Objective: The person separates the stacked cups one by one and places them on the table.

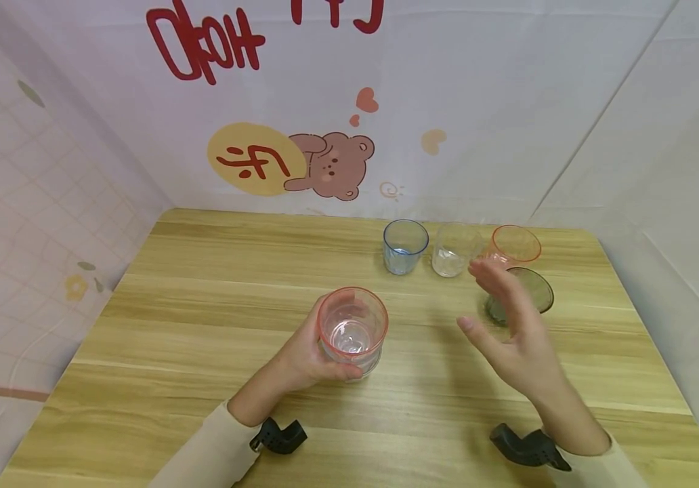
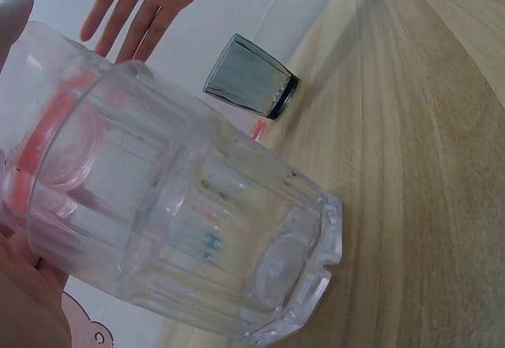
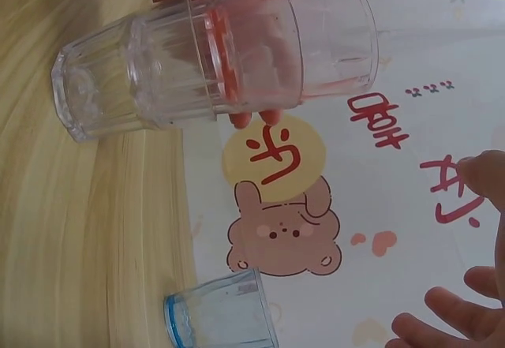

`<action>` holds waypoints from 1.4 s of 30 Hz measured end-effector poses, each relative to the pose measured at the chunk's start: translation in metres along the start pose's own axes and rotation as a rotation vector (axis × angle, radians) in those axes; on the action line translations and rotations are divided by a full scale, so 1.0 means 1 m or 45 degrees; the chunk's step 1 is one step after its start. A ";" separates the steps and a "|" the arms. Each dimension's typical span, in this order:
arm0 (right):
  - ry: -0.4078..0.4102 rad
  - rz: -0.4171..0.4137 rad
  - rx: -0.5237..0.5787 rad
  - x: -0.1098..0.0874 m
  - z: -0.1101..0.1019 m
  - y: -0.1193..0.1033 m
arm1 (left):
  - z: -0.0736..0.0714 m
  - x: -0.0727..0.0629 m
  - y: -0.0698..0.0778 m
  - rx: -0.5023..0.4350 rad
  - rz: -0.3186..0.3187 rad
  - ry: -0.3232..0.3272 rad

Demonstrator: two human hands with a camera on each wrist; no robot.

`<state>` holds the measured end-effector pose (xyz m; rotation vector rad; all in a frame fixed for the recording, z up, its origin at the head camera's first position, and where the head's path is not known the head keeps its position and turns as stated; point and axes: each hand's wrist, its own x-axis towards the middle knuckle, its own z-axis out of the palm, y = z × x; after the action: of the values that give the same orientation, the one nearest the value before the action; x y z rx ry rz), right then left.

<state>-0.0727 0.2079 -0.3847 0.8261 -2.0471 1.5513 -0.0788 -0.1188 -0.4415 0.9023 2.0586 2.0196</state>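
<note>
My left hand (image 1: 301, 356) grips a stack of nested see-through cups (image 1: 352, 335), its fingers and thumb curled round the upper part. The top cup has a red rim, and clear faceted cups sit below it. In the left wrist view the stack (image 2: 189, 198) stands with its notched base at the wooden tabletop. To the right, my right hand (image 1: 523, 346) is raised over the table with fingers extended and thumb apart, holding nothing. A dark grey-green cup (image 1: 532, 291) stands just behind that hand, partly hidden by it.
Along the back of the wooden table (image 1: 215, 271) stand a blue-rimmed cup (image 1: 406, 251), a clear cup (image 1: 454, 254) and a red-rimmed cup (image 1: 517, 244). A white cloth wall (image 1: 477, 102) printed with a bear rises behind them. Similar cloth hangs at both sides.
</note>
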 end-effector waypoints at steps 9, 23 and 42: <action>-0.089 -0.024 -0.021 0.003 0.009 0.001 | -0.001 -0.002 -0.004 0.029 -0.011 -0.004; -0.131 -0.092 0.059 0.010 0.027 0.000 | -0.001 -0.001 -0.008 0.005 0.039 -0.041; -0.242 0.028 0.012 0.014 0.042 -0.008 | -0.003 -0.003 -0.006 -0.029 0.016 -0.064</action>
<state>-0.0769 0.1629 -0.3816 0.9915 -2.1891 1.5476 -0.0797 -0.1226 -0.4484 0.9546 2.0051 2.0007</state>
